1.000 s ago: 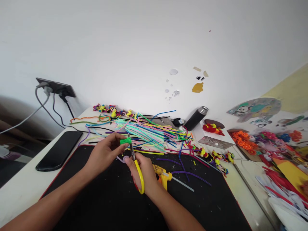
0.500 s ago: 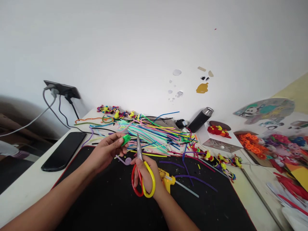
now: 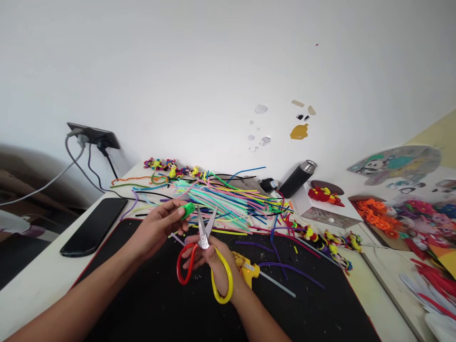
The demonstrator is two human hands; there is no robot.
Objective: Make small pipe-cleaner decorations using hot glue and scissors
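Between the thumb and fingers of my left hand (image 3: pixel 166 219) is a small bright green fuzzy piece (image 3: pixel 188 210), which looks like coiled or folded pipe cleaner. My right hand (image 3: pixel 217 261) has its thumb and fingers through the loops of a pair of scissors (image 3: pixel 204 242) with one red and one yellow handle. The blades are spread and point up and away from me, just right of the green piece, apart from it. A purple pipe cleaner piece (image 3: pixel 177 239) lies below my left hand, partly covered. Beside my right wrist rests a yellow glue gun (image 3: pixel 251 270) with a glue stick.
Many coloured pipe cleaners (image 3: pixel 221 202) lie heaped behind my hands. A black mat (image 3: pixel 149 299) covers the desk front. At left lies a phone (image 3: pixel 94 227); a black flask (image 3: pixel 298 178) leans at the back right. Small pipe cleaner figures (image 3: pixel 335 242) line the right side.
The scissors have gone from closed to spread, their red and yellow handles moving apart. My left hand still pinches the green piece in nearly the same place.
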